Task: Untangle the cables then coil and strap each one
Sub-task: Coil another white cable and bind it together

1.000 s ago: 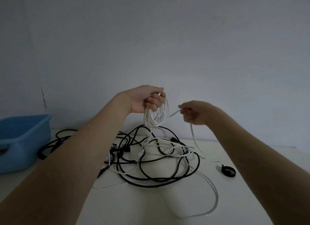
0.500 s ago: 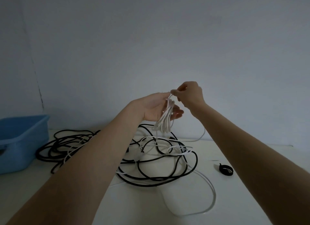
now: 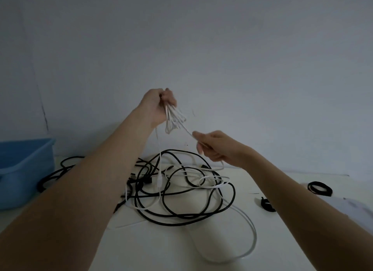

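Dropped away from the coil [image 3: 174, 118] to centre right: right hand [image 3: 217, 147], half a second ago up against the left at the loops, now pinching the white cable [image 3: 250, 230] lower down and drawing out a fresh length. Risen slightly at centre: left hand [image 3: 159, 104], fingers curled tight round the top of the coil, loops hanging below. Probably another wrap coming. Much white cable still on the table [image 3: 141, 246], threaded through the black cables [image 3: 181, 216] at lower centre. Straps [image 3: 320, 188] waiting at right, unused. Bin [image 3: 26, 165] at left edge.

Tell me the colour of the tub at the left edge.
Blue tub, seen in the head view.
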Demonstrator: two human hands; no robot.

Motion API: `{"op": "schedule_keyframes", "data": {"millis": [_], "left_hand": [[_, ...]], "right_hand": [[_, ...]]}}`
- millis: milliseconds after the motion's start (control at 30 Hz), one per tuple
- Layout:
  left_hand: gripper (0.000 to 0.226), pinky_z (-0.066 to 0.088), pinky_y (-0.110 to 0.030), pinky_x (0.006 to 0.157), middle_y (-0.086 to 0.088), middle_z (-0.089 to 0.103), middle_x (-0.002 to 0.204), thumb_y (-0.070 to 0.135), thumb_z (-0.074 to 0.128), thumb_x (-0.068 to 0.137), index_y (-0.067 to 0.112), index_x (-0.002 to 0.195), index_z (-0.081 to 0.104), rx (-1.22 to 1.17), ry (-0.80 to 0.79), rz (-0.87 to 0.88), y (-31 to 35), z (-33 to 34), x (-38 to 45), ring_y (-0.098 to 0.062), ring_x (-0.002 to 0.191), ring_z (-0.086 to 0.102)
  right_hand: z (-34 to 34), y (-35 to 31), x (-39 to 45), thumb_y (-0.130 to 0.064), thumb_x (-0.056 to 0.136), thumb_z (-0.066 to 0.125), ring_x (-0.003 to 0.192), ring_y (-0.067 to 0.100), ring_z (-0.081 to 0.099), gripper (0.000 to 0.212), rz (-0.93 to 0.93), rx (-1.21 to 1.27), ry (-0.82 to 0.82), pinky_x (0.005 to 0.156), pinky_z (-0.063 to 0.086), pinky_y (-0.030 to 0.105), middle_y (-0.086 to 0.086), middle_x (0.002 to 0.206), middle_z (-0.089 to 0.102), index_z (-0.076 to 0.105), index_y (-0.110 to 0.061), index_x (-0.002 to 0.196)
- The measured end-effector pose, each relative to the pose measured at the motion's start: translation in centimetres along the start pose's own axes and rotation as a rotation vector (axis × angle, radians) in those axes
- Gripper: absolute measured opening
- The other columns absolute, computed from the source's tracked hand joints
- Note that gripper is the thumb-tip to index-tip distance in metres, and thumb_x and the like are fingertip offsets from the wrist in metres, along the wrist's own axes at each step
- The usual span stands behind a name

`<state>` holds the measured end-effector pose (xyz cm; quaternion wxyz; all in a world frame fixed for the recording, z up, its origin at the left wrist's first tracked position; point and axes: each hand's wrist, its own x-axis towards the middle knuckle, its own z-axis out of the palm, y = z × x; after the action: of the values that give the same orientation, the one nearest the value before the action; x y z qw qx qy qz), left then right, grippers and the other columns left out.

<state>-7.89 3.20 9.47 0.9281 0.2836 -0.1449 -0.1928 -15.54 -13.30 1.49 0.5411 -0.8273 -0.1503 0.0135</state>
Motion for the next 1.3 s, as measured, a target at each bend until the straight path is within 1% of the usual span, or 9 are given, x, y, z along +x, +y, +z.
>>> {"op": "schedule_keyframes", "data": {"millis": [200,367,500,700,800,933,1100,1233,1300], "left_hand": [[0.034,0.024,-0.015,0.028,0.007,0.035,0.045,0.022,0.027,0.102,0.01,0.075,0.044,0.448,-0.233,-0.426,-0.5,0.0,-2.4,-0.003,0.027,0.032],[0.031,0.021,-0.011,0.029,0.007,0.037,0.048,0.023,0.027,0.102,0.009,0.079,0.044,0.721,-0.25,-0.624,-1.1,-0.4,-3.9,-0.001,0.028,0.032],[0.029,0.022,-0.007,0.031,0.0,0.053,0.057,0.021,0.029,0.102,0.007,0.083,0.045,0.878,-0.205,-0.59,-1.0,-0.3,-3.8,-0.001,0.031,0.037],[0.026,0.031,-0.008,0.033,-0.016,0.071,0.085,0.018,0.029,0.103,0.005,0.087,0.045,0.846,-0.145,-0.534,-0.5,-0.1,-3.5,-0.007,0.044,0.057],[0.022,0.035,-0.008,0.034,-0.025,0.069,0.097,0.017,0.027,0.103,0.002,0.101,0.042,0.775,-0.128,-0.526,-0.3,-0.3,-3.4,-0.016,0.057,0.068],[0.023,0.042,-0.014,0.033,-0.033,0.065,0.088,0.012,0.029,0.103,-0.004,0.101,0.044,0.736,-0.035,-0.448,-0.5,-0.7,-3.0,-0.032,0.065,0.071],[0.033,0.04,-0.016,0.031,-0.027,0.066,0.069,0.016,0.026,0.103,-0.004,0.09,0.048,0.664,0.084,-0.295,-0.8,-1.5,-1.9,-0.033,0.056,0.069],[0.046,0.042,-0.016,0.033,-0.028,0.066,0.083,0.031,0.025,0.104,-0.007,0.099,0.05,0.639,0.043,-0.329,-1.6,-1.6,-1.6,-0.034,0.061,0.07],[0.048,0.05,-0.019,0.04,-0.024,0.064,0.086,0.034,0.027,0.104,-0.008,0.11,0.049,0.631,0.014,-0.318,-2.0,-1.4,-1.4,-0.031,0.062,0.07]], "right_hand": [[0.3,0.5,1.8,-0.073,0.079,0.045,0.047,0.015,0.021,0.063,0.441,-0.583,-0.13,0.054,0.027,0.025,0.001,0.053,0.027,0.033,-0.016,0.053],[-2.0,-2.1,3.2,-0.015,0.086,0.066,0.052,0.011,0.035,0.017,0.434,-0.379,-0.001,0.05,0.034,0.02,0.003,0.065,0.044,0.054,-0.005,0.08],[-3.3,-5.4,3.5,0.004,0.09,0.054,0.053,0.011,0.048,0.008,0.311,-0.035,0.046,0.051,0.045,0.018,0.007,0.07,0.057,0.06,0.0,0.09],[-2.1,-6.5,4.0,-0.019,0.079,0.074,0.051,0.013,0.044,0.021,0.255,-0.702,0.335,0.045,0.04,0.019,0.002,0.063,0.05,0.061,-0.005,0.087],[-1.5,-6.3,4.9,-0.022,0.077,0.077,0.05,0.014,0.041,0.028,0.196,-0.486,0.487,0.046,0.035,0.022,0.003,0.064,0.048,0.054,-0.005,0.075],[-1.2,-7.8,4.1,-0.017,0.09,0.062,0.049,0.011,0.044,0.016,0.154,0.092,0.282,0.043,0.039,0.018,0.01,0.082,0.064,0.063,-0.001,0.09],[-0.6,-8.7,3.1,0.004,0.094,0.045,0.05,0.012,0.052,0.033,0.064,-0.063,0.201,0.041,0.043,0.016,0.011,0.112,0.06,0.051,-0.003,0.126],[0.3,-8.1,4.3,-0.005,0.09,0.059,0.052,0.016,0.053,0.003,0.023,-0.367,0.498,0.048,0.045,0.023,0.016,0.087,0.069,0.057,-0.004,0.087],[0.5,-7.5,4.9,-0.011,0.087,0.064,0.058,0.018,0.055,0.024,-0.034,-0.496,0.625,0.054,0.046,0.026,0.017,0.086,0.069,0.051,-0.012,0.067]]}}
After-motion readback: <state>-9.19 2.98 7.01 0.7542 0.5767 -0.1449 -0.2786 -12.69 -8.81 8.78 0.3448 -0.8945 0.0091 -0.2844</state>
